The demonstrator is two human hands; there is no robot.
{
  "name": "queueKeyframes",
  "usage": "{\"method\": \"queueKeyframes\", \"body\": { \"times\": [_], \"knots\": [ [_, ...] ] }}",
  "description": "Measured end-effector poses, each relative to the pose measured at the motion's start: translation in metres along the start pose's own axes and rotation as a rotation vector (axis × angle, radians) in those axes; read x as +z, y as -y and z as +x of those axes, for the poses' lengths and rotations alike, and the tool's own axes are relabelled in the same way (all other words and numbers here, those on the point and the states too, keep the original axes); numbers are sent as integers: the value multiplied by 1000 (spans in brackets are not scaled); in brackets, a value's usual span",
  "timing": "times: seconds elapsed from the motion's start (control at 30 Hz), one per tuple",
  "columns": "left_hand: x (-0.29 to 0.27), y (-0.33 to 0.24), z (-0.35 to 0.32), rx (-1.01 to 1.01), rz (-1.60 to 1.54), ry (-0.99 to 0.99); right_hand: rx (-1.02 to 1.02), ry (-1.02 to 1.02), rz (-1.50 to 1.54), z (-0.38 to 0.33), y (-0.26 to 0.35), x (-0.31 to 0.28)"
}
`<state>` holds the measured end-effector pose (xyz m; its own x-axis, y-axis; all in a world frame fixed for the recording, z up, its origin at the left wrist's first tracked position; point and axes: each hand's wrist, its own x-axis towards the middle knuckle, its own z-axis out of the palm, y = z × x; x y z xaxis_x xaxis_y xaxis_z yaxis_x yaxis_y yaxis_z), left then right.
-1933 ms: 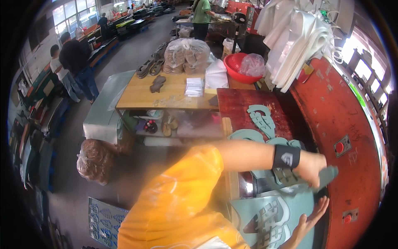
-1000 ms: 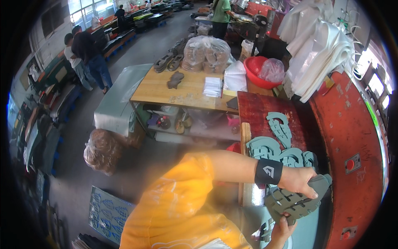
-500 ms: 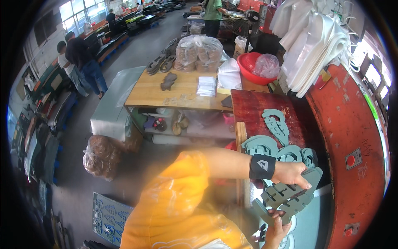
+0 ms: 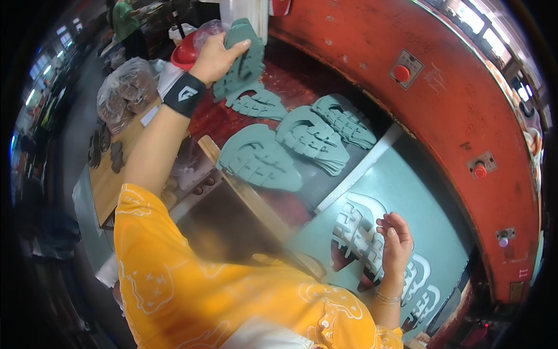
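Note:
My left hand (image 4: 216,59), with a black wristband on its wrist, grips grey-green foam cut-outs (image 4: 243,61) shaped like slotted shoe uppers. It holds them above the far end of a dark red board. My right hand (image 4: 397,243) hovers over a pale green foam sheet (image 4: 433,198), fingers loosely bent and apart, nothing visible in them. Below that hand, the sheet has slotted openings matching the cut-outs. Between my hands lie stacks of the same pieces: a left stack (image 4: 256,157), a middle stack (image 4: 314,139), a right stack (image 4: 346,121) and a farther stack (image 4: 257,103).
A large red machine beam (image 4: 372,46) with push buttons (image 4: 401,73) curves along the right. To the left stands a wooden table (image 4: 110,186) with bagged brown pieces (image 4: 129,93). A red basket (image 4: 185,52) sits beyond. A person in green (image 4: 125,23) is farther back.
My left hand has carried the cut-outs away from the sheet to the board's far end. My right hand has let go of them. The view has turned rightward.

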<state>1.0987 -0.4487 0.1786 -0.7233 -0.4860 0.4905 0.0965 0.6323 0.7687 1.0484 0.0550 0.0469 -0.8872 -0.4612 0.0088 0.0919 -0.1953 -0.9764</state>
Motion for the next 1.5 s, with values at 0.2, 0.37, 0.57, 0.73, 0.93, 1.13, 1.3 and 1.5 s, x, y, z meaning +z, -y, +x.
{"method": "queueKeyframes", "body": {
  "times": [0.2,0.37,0.57,0.73,0.93,1.13,1.3,1.5],
  "knots": [
    [65,81,17,307,503,-155,-43,-129,-112,-24,3,-8],
    [124,119,-48,-224,864,603,-24,-187,-302,-56,9,-33],
    [69,60,-94,-36,420,376,31,-637,-806,-152,41,-182],
    [106,-36,-228,-336,-145,846,253,-1041,-1319,-252,11,-292],
    [188,-55,-259,-295,-440,678,293,-990,-1090,-275,1,-313],
    [279,-44,-180,59,121,454,84,-1001,-1202,-223,18,-316],
    [260,-58,-205,156,243,392,75,-932,-1026,-232,20,-307],
    [226,-69,-254,128,446,349,152,-997,-967,-289,26,-336]
  ]
}}
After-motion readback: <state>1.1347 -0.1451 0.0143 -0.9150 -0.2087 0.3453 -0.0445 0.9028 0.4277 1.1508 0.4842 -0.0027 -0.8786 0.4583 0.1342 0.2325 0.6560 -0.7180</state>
